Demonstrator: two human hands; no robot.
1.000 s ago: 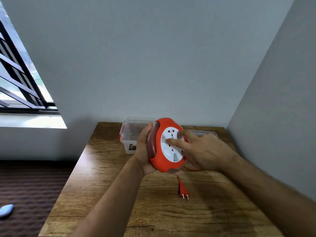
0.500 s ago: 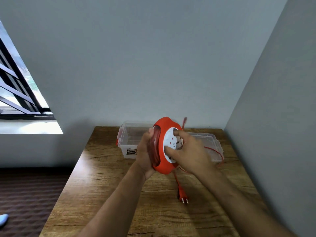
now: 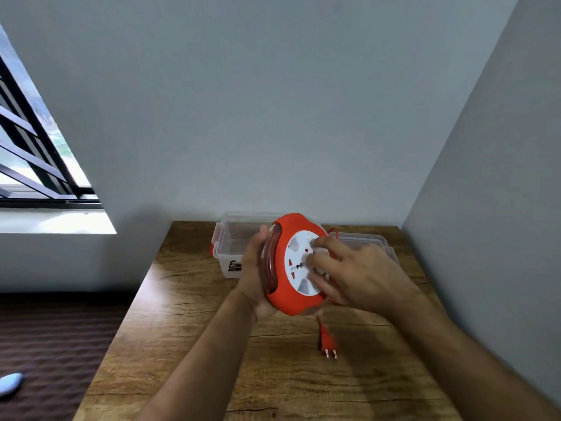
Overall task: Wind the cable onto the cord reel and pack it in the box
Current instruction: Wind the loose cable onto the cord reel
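Wooden table [image 3: 188, 329] carries a clear box [image 3: 230, 238] at its far edge. Above the table, the left hand [image 3: 255, 268] grips the cord reel [image 3: 288, 268] from behind, while the right hand [image 3: 358, 275] presses spread fingers [image 3: 318, 262] on its white face.

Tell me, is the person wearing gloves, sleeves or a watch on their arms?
No. The left hand and right hand are both bare, with no gloves. Both forearms are uncovered as far as the picture shows. I see no watch, ring or bracelet.

cord reel [image 3: 280, 265], held up by both hands, screens the open box [image 3: 233, 238] at 12 o'clock; plug [image 3: 328, 344] lies on the counter [image 3: 188, 314] at 6 o'clock; bare counter toward 8 o'clock; walls close 12 and 3 o'clock.
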